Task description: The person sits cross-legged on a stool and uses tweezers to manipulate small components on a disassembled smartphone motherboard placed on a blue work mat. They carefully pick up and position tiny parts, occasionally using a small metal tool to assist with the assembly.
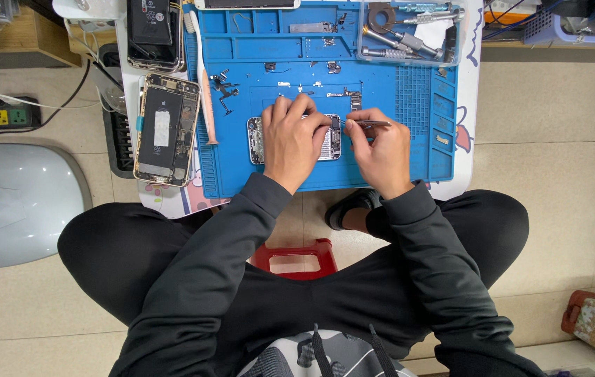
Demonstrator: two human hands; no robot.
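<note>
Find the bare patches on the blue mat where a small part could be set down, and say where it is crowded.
Free: blue mat right of the right hand, up to the ribbed strip; also below the small parts, left of the phone frame. Crowded: around both hands and the clear tool tray.

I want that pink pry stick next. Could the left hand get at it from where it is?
Probably yes: the left hand rests on the small phone, and bare blue mat lies between it and the pink pry stick.
</note>
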